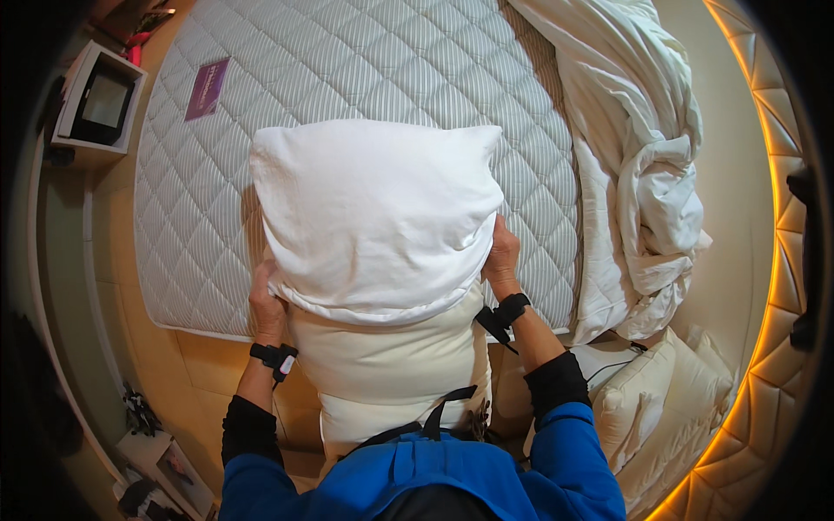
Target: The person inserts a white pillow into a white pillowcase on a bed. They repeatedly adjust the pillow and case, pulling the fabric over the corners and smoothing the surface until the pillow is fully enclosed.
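Observation:
A white pillowcase [378, 208] covers the far part of a cream pillow [391, 352], whose near part reaches back to my body. My left hand [267, 296] grips the pillowcase's open hem at its left corner. On the other side, my right hand [502, 251] grips the pillowcase's right edge, its fingertips partly hidden behind the cloth. The covered part lies over a quilted, striped mattress [404, 65]. Both wrists wear black straps with small devices.
Crumpled white bedding [658, 189] lies along the mattress's right side. More cream pillows [638, 384] rest at the lower right, near a padded, lit headboard [785, 254]. A white cabinet [98, 98] stands at the upper left, another small one [159, 456] at the lower left.

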`<state>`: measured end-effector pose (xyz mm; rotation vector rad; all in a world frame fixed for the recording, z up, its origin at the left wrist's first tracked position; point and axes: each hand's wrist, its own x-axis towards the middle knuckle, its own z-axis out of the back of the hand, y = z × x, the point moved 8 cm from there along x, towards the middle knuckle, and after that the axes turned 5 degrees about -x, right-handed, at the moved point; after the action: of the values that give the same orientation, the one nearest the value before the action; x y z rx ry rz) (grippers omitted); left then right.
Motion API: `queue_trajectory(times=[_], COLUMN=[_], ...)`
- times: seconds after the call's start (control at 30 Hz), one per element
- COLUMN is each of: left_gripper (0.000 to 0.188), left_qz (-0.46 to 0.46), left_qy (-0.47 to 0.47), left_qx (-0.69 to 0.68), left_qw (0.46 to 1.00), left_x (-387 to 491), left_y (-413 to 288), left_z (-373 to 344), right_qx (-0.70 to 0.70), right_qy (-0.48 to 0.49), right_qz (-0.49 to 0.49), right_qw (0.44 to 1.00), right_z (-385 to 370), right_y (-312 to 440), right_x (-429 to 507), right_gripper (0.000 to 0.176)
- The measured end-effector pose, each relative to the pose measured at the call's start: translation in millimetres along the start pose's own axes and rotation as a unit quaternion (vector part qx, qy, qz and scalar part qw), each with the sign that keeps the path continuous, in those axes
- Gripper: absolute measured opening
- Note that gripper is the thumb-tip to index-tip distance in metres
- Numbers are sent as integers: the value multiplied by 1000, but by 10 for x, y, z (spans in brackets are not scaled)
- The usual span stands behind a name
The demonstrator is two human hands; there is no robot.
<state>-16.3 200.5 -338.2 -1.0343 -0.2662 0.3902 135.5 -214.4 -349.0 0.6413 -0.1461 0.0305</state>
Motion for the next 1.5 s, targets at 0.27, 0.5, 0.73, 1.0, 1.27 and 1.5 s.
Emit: queue_trajectory(times=[0.27,0.5,0.73,1.0,1.27,1.5], left_gripper=[17,22,34,38,44,40], left_qz=[79,48,278,257,270,276], left_qy=[-52,-54,-71,-1,-48,6], left_qx=[-49,17,-419,-302,-407,-381], left_qw=[994,997,862,918,871,882], left_x=[171,252,199,251,216,371], left_y=[479,468,921,1123,1349,1493], left_z=[19,-71,-261,-230,-391,-475], right_qx=[80,443,437,542,522,476], right_qy=[-32,-89,-31,78,181,259], right_qz=[-136,-342,-275,-369,-380,-346], right_qw=[987,824,856,750,742,766], right_z=[-284,-783,-1233,-1382,-1393,-1200], right_y=[-455,-1041,-1487,-1420,-1363,-1359], right_x=[88,-52,-77,-119,-193,-166], right_gripper=[9,18,17,19,19,20])
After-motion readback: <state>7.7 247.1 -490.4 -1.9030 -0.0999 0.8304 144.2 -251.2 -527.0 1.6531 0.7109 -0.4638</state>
